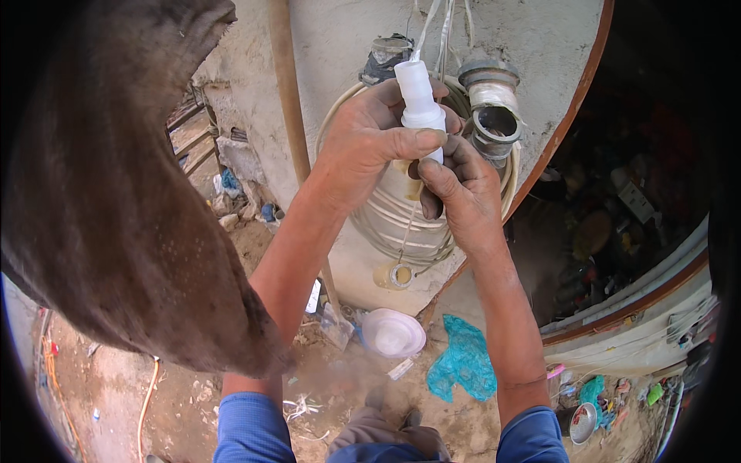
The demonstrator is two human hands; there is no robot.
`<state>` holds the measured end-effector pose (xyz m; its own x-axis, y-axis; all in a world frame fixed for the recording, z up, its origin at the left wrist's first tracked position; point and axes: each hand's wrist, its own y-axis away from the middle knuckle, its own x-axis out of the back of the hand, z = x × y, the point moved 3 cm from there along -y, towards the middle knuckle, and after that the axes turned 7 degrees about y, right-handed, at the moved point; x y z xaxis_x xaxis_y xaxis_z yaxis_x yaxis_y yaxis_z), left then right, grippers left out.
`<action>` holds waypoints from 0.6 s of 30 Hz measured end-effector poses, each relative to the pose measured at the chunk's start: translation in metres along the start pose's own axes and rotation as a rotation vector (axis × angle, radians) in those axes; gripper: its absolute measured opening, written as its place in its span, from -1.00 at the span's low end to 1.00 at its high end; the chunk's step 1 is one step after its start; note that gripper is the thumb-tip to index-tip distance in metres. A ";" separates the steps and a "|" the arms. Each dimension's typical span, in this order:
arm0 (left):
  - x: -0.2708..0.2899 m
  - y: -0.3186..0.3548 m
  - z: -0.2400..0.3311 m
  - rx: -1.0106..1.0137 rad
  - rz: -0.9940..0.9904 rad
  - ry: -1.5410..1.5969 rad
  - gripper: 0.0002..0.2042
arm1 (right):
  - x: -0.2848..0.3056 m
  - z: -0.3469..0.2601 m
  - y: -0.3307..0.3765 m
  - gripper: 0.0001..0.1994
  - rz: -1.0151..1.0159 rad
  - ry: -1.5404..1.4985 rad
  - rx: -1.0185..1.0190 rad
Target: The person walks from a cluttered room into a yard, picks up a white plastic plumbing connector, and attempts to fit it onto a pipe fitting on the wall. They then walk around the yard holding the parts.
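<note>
Free room between forearms [498,293], pipe fitting [494,94] near right grip [472,193].

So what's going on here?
A person is holding a white plastic fitting up in front of a wall with both bare hands. The left hand grips its side, thumb across the front; the right hand has its lower end between thumb and fingers. Behind them is a coil of pale tubing or cable, with a gray metal coupling at upper right. A pale pink basin sits on the ground below.
</note>
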<state>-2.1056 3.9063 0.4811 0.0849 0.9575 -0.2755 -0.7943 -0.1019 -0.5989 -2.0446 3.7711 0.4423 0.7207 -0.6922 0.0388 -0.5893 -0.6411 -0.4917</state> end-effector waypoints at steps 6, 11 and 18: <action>-0.003 -0.001 -0.005 0.033 0.028 0.028 -0.39 | 0.010 0.007 -0.002 -0.72 -0.093 -0.087 -0.090; 0.000 0.001 -0.008 0.010 0.110 -0.070 -0.42 | -0.002 0.000 0.005 -0.73 0.199 0.416 0.115; 0.003 0.001 -0.013 -0.002 0.112 -0.038 -0.41 | 0.007 0.005 -0.002 -0.76 0.016 0.265 0.006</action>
<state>-2.0982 3.9054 0.4697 -0.0272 0.9496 -0.3122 -0.7964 -0.2093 -0.5674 -2.0366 3.7693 0.4395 0.5901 -0.7654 0.2569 -0.5971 -0.6278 -0.4993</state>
